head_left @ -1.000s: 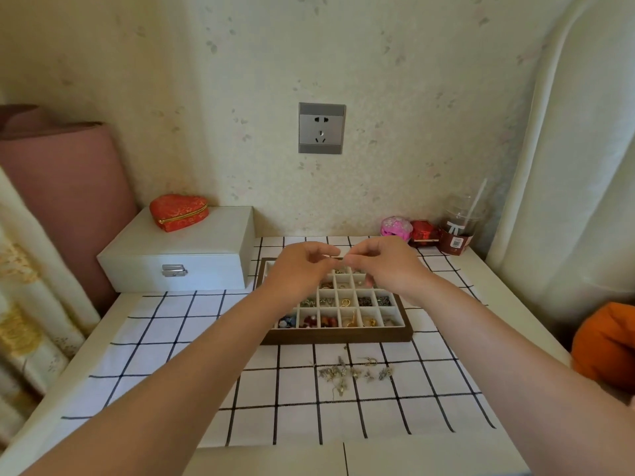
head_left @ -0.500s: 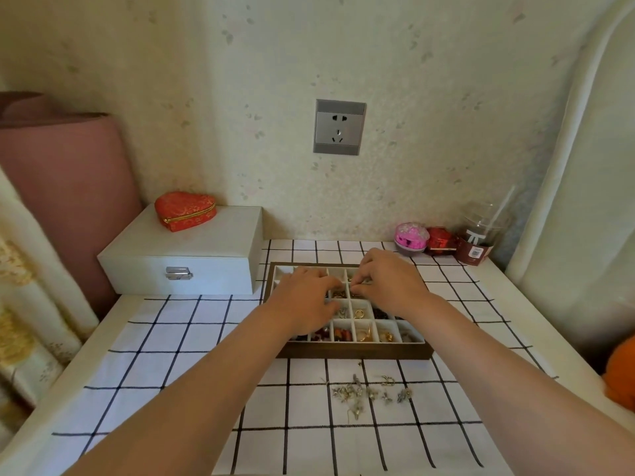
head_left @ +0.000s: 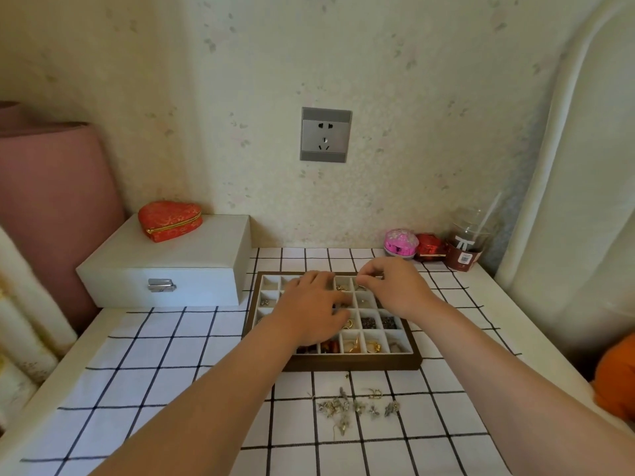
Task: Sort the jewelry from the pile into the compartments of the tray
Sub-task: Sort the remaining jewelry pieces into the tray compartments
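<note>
A wooden tray (head_left: 347, 365) with white compartments lies on the checked cloth, several cells holding beads, gold rings and dark pieces. The pile of small silver jewelry (head_left: 357, 407) lies just in front of it. My left hand (head_left: 309, 312) rests palm down over the tray's middle and left cells, fingers loosely spread, hiding what is under it. My right hand (head_left: 395, 290) hovers over the back right cells with its fingertips pinched together on a tiny jewelry piece, too small to identify.
A white latched box (head_left: 165, 269) with a red heart pouch (head_left: 170, 219) stands back left. A pink round box (head_left: 401, 242), a red box (head_left: 429, 248) and a plastic cup with straw (head_left: 467, 247) line the back right. An orange object (head_left: 615, 376) sits at the right edge.
Both hands came down from above the tray and parted. The left hand flattened onto the middle cells; the right hand moved to the back right cells, still pinching.
</note>
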Demonstrator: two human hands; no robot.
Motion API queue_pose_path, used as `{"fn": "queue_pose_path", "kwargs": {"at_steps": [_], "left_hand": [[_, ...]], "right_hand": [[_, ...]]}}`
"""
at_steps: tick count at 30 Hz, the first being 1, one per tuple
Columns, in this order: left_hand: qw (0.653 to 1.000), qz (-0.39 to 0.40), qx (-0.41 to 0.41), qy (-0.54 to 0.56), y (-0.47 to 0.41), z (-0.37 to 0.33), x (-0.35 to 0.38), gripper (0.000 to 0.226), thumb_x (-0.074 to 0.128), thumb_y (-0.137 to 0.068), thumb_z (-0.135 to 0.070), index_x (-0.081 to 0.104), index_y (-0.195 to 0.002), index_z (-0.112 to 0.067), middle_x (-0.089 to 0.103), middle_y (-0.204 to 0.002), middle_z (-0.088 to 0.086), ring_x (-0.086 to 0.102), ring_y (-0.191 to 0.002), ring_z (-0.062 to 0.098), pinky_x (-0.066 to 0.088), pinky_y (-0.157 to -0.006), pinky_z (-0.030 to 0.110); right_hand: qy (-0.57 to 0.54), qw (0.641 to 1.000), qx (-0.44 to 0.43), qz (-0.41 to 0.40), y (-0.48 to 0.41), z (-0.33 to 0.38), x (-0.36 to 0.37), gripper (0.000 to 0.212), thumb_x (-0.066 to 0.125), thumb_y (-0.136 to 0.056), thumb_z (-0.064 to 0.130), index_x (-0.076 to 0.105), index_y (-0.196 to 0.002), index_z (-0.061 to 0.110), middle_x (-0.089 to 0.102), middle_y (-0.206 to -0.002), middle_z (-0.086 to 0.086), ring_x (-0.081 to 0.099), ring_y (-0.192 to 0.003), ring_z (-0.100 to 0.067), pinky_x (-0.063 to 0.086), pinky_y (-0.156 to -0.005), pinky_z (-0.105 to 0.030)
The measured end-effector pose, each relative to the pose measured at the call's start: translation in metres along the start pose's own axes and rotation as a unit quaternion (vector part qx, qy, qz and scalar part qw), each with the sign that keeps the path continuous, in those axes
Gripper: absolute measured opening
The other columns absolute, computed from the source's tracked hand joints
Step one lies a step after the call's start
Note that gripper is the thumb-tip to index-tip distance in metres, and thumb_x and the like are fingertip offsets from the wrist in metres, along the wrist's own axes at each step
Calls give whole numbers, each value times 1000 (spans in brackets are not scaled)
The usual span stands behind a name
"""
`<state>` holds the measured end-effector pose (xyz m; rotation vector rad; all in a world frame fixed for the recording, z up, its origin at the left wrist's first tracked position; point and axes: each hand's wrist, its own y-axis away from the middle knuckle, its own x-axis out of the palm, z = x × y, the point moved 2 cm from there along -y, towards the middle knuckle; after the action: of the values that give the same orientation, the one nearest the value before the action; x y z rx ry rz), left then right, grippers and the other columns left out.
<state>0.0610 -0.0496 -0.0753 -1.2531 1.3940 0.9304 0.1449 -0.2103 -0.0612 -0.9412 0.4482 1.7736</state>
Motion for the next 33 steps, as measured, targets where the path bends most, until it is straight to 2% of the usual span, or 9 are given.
{"fn": "queue_pose_path", "kwargs": {"at_steps": [7,15,18,21,27,29,31,33], "left_hand": [[999,11,-2,41,-3,5,0,40,46,-94,-49,58,-131,-41,33,-155,-6,21,-142,16,22,-115,47],[999,4,3,35,-1,3,-1,41,50,-92,-49,58,-130,-36,35,-152,-6,19,-142,15,24,-114,46],[998,-11,-6,59,-1,4,-1,45,54,-90,-50,54,-132,-35,40,-148,-6,26,-139,15,29,-113,44],[998,-32,3,62,-1,4,-1,36,56,-88,-50,57,-122,-35,46,-140,-8,33,-133,13,34,-108,42],[999,-3,4,51,0,2,-2,32,54,-89,-48,64,-117,-35,40,-148,-5,26,-139,16,31,-110,45],[995,-33,-8,98,1,3,-8,35,59,-86,-45,60,-120,-35,48,-139,-7,38,-131,15,39,-104,40],[987,-72,-33,143,2,5,-15,45,66,-84,-43,53,-125,-32,55,-125,-8,51,-113,11,46,-92,32],[986,-72,-48,144,4,7,-19,57,69,-81,-44,46,-131,-31,56,-123,-8,52,-106,10,48,-88,30]], "right_hand": [[-9,1000,-2,-8,-4,-5,-6,7,66,-94,34,70,-88,36,69,-94,16,62,-92,-2,54,-89,-38],[-3,1000,-4,15,-3,-2,-2,8,67,-93,34,71,-87,37,70,-92,17,63,-91,-3,54,-91,-38],[8,1000,-9,14,0,4,1,11,67,-93,33,70,-84,37,69,-90,16,64,-89,-4,55,-89,-39],[12,1000,-7,6,1,8,1,12,66,-94,32,70,-84,37,68,-90,16,63,-88,-4,55,-87,-38],[55,998,-28,25,6,17,2,10,67,-93,33,70,-84,35,62,-88,18,62,-89,-8,52,-81,-34],[87,994,-46,38,8,19,5,8,67,-93,36,73,-88,33,56,-89,17,59,-89,-8,49,-76,-32],[116,990,-61,50,10,20,8,10,68,-92,39,75,-92,32,51,-94,15,57,-88,-9,44,-72,-29],[135,987,-75,55,11,21,11,12,67,-92,41,76,-93,33,49,-96,13,56,-86,-11,42,-69,-28]]}}
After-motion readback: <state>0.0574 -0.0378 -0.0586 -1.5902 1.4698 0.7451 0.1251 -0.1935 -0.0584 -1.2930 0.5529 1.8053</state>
